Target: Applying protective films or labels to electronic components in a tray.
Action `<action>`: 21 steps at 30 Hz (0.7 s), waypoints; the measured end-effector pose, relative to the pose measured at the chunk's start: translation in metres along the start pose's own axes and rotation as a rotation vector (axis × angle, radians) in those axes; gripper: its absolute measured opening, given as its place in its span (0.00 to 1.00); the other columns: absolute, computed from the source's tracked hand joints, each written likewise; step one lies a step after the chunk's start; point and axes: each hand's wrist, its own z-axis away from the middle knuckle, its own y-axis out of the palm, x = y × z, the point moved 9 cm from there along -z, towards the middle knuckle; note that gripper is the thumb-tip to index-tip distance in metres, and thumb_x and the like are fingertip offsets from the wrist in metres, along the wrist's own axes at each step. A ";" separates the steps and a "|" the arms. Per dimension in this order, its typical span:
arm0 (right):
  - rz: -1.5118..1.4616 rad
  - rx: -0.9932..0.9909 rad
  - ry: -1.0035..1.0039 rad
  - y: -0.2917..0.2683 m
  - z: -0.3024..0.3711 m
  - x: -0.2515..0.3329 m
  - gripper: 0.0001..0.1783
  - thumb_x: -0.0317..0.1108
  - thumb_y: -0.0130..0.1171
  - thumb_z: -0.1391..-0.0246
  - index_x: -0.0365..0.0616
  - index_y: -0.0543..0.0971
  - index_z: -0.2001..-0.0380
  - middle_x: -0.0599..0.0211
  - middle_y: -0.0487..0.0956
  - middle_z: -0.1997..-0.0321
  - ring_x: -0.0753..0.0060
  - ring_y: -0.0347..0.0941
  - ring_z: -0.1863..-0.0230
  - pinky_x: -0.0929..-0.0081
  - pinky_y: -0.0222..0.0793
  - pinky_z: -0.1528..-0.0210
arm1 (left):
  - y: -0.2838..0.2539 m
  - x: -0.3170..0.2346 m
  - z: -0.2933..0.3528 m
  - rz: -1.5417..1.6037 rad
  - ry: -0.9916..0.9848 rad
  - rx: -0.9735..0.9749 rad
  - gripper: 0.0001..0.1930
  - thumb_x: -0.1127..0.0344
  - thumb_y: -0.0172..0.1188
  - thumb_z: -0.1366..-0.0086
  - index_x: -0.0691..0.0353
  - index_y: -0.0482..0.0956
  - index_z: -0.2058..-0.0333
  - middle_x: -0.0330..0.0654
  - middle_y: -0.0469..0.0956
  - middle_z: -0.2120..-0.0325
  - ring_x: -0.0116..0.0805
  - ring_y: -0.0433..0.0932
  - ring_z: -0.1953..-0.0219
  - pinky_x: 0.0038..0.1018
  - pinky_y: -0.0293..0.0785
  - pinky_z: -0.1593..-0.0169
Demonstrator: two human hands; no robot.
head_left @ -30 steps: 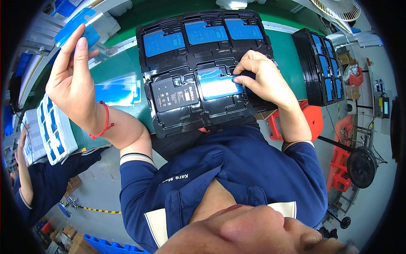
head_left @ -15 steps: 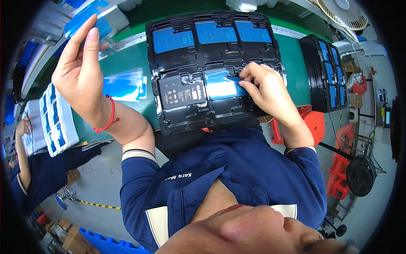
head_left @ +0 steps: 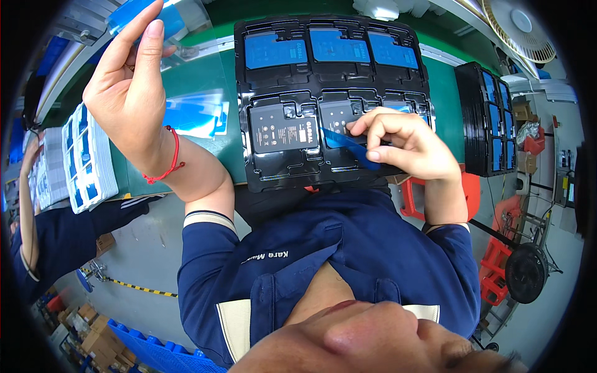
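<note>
My right hand [head_left: 401,140] pinches a blue protective film [head_left: 353,148], which is lifted and bent away from a flat black battery [head_left: 337,117] in the front middle pocket of a black plastic tray [head_left: 280,184]. Left of it lies a bare black battery [head_left: 285,130] with printed marks. A blue-covered battery [head_left: 275,51] and two more like it fill the back row. The front right pocket is partly hidden by my right hand. Raised at the left, my left hand [head_left: 127,93] has thumb and forefinger apart, beside a blue and clear film sheet [head_left: 177,28]; whether they touch is unclear.
Blue and clear films [head_left: 193,115] lie on the green table [head_left: 214,146] left of the tray. A stack of black trays [head_left: 476,124] stands at right, white trays [head_left: 90,165] at left. Another person's arm [head_left: 28,186] is at far left. A fan [head_left: 519,28] is at upper right.
My right hand has peeled the blue film up off the middle battery, baring part of its black face. My left hand stays raised. The whole view has shifted slightly.
</note>
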 end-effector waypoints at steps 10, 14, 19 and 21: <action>-0.150 -0.239 0.376 -0.038 0.002 -0.051 0.07 0.29 0.61 0.48 0.40 0.74 0.76 0.78 0.70 0.86 0.91 0.60 0.90 0.90 0.54 0.89 | 0.000 -0.001 -0.001 0.045 0.019 0.001 0.09 0.73 0.59 0.39 0.67 0.81 0.60 0.45 0.81 0.67 0.26 0.80 0.70 0.19 0.78 0.65; -0.137 -0.215 0.414 -0.036 0.000 -0.058 0.08 0.29 0.62 0.49 0.40 0.74 0.77 0.78 0.70 0.87 0.91 0.59 0.91 0.89 0.53 0.90 | 0.001 -0.001 -0.001 -0.008 0.006 0.011 0.09 0.73 0.59 0.39 0.67 0.81 0.60 0.45 0.81 0.67 0.27 0.80 0.70 0.19 0.78 0.65; -0.134 -0.209 0.457 -0.036 -0.001 -0.059 0.08 0.28 0.62 0.49 0.39 0.74 0.77 0.77 0.70 0.88 0.91 0.57 0.91 0.89 0.50 0.90 | 0.001 0.000 -0.001 0.008 0.025 0.011 0.09 0.73 0.59 0.39 0.66 0.81 0.60 0.45 0.81 0.68 0.27 0.80 0.70 0.19 0.78 0.65; -0.132 -0.210 0.458 -0.036 -0.002 -0.060 0.08 0.28 0.62 0.49 0.39 0.74 0.77 0.77 0.70 0.88 0.91 0.57 0.91 0.89 0.49 0.90 | 0.001 0.000 -0.001 0.003 0.034 0.015 0.09 0.73 0.59 0.39 0.66 0.81 0.60 0.46 0.81 0.68 0.28 0.81 0.70 0.20 0.78 0.65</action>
